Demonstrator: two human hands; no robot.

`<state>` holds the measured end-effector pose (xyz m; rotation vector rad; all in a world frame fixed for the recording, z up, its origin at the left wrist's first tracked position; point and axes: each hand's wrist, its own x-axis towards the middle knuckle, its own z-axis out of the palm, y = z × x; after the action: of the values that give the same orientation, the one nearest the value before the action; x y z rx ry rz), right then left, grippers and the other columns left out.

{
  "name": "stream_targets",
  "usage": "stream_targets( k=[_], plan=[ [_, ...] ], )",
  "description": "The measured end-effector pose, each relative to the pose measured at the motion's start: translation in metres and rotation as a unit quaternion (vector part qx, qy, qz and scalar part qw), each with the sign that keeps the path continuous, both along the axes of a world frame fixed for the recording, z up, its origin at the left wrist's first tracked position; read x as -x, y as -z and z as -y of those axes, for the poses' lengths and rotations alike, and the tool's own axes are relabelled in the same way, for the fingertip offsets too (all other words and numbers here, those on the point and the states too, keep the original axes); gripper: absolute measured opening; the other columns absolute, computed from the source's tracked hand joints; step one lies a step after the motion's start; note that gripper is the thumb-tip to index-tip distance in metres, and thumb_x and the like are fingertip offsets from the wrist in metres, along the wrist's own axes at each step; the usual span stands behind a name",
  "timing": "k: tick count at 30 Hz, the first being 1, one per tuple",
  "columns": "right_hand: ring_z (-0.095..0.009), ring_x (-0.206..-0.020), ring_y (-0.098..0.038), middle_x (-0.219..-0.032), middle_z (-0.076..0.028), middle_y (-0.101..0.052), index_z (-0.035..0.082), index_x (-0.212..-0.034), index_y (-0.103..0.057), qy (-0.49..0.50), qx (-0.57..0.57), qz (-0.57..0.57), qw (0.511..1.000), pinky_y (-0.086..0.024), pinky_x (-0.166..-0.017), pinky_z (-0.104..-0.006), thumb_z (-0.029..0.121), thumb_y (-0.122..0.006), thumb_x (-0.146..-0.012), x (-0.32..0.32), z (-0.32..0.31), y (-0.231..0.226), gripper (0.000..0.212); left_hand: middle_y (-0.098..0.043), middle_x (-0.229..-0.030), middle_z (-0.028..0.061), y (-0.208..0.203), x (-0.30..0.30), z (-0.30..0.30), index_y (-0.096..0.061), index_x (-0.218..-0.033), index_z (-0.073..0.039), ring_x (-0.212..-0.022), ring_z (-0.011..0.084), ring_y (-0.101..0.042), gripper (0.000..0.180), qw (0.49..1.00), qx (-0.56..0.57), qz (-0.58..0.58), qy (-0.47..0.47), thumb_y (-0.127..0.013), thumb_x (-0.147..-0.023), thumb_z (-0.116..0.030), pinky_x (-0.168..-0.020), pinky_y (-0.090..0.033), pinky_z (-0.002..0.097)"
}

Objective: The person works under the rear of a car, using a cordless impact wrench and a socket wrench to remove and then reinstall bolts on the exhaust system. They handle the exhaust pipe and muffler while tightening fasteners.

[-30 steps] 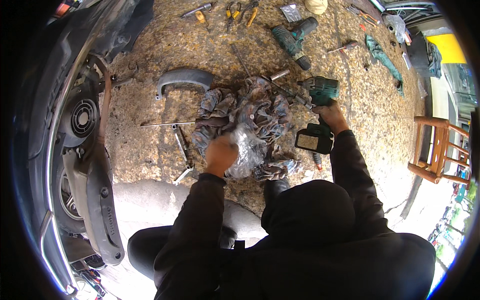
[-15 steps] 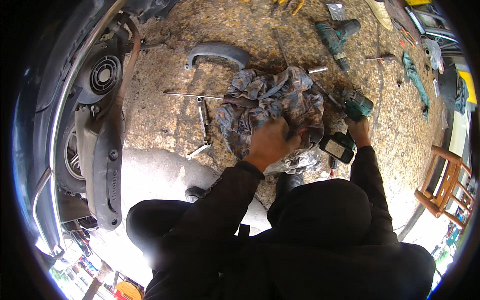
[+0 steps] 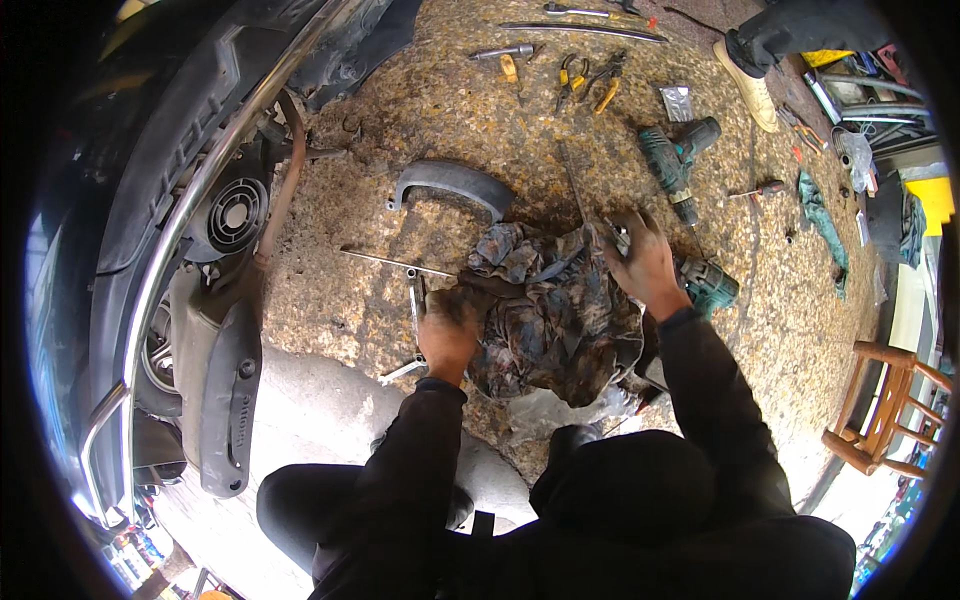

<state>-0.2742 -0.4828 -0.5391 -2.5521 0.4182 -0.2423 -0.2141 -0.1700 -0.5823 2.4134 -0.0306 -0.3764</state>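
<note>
Your left hand [image 3: 448, 335] was at the left edge of a crumpled, stained rag [image 3: 550, 325], near the middle of the frame. Its fingers were blurred beside the handle end of a long screwdriver [image 3: 400, 263], whose shaft pointed left; you could not tell whether they gripped it. Your right hand [image 3: 645, 262] was at the rag's upper right, its fingers parted and bent, with a shiny metal piece [image 3: 622, 240] showing between them; whether it was pinched, you could not tell.

Your left forearm rose from the lower edge almost upright, leaning slightly right, while your right forearm slanted up and left, putting that hand higher in the frame. Both wore dark sleeves.

The speckled, stained ground [image 3: 320, 315] spread beneath everything. Clear plastic [image 3: 555, 412] poked out under the rag's lower edge. A green power tool [image 3: 710, 285] lay just right of your right hand, and a green drill [image 3: 668, 165] above it. A curved grey part [image 3: 450, 180] sat above the rag, pliers [image 3: 572, 82] at upper centre. A scooter [image 3: 225, 340] filled the left side, a wooden stool [image 3: 880, 410] stood at the right, and another person's pale shoe [image 3: 750, 92] showed at upper right.
</note>
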Motion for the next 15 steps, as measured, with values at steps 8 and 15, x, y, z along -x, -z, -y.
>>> stream_targets(
  k=[8, 15],
  plan=[
    [-0.041, -0.105, -0.064, -0.112, -0.027, -0.066, -0.003, -0.129, -0.055, -0.109, 0.077, -0.061, 0.989, -0.052, -0.089, -0.0527, 0.038, -0.07, -0.091, -0.218, 0.073, 0.03, 0.058, -0.073, -0.086, 0.01, 0.036, -0.02, 0.045, -0.069, -0.092, 0.002, -0.079, 0.0214, -0.071, 0.023, 0.958, 0.221, -0.171, 0.057, -0.079, -0.086, -0.018, -0.07, -0.055, 0.0353],
    [-0.038, -0.126, -0.051, -0.136, -0.021, -0.053, 0.012, -0.14, -0.053, -0.114, 0.153, -0.261, 0.946, -0.045, -0.105, -0.0507, 0.048, -0.064, -0.092, -0.36, 0.095, 0.053, 0.061, -0.058, -0.062, 0.0019, 0.058, -0.022, 0.031, -0.064, -0.073, 0.001, -0.061, 0.0085, -0.052, 0.024, 0.919, 0.351, -0.181, 0.015, -0.083, -0.081, -0.012, -0.056, -0.045, 0.0316]
  ],
)
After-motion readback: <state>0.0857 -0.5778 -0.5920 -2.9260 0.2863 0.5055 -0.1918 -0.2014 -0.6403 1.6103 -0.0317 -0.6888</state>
